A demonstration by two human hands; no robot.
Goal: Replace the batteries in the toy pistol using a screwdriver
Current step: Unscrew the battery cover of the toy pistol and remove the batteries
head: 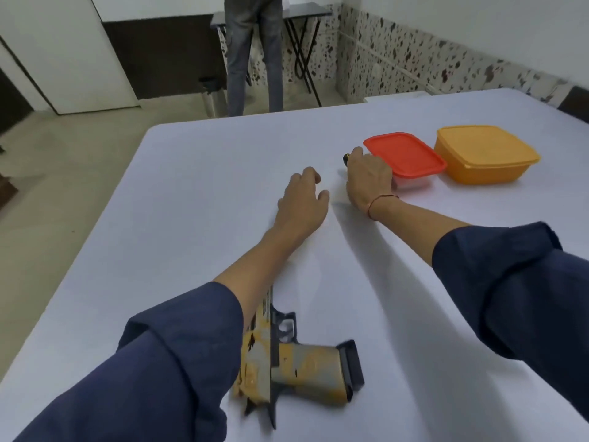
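Down near the bottom edge, the toy pistol (306, 368) lies flat on its side on the table (191, 186), which is covered by a smooth, pale cloth with soft folds. Its body is hard plastic in mottled yellow and grey, with a dark trigger guard and a black ribbed block at the butt of the blocky grip. The barrel end runs under the left forearm, whose dark blue fabric sleeve (178, 362) is pushed up.

Farther out, the left hand (301, 199) lies palm down over the cloth, fingers loosely bent and a little spread, holding nothing. Just beside it, the right hand (369, 180) is arched, knuckles up, over a small black-and-yellow object that is probably the screwdriver (346, 156). Only its rounded end pokes out past the forefinger, and I cannot tell whether the hidden fingers grip it. A thin reddish thread circles that wrist.

Touching the right hand's far side sits a rectangular clear plastic box with a glossy red lid (404, 156). Next to that stands a larger, rounded-square yellow tub (484, 154), lid on.

Beyond the table, a person in grey jeans (253, 52) stands at a dark folding table (302, 14) by a speckled stone-tiled wall.
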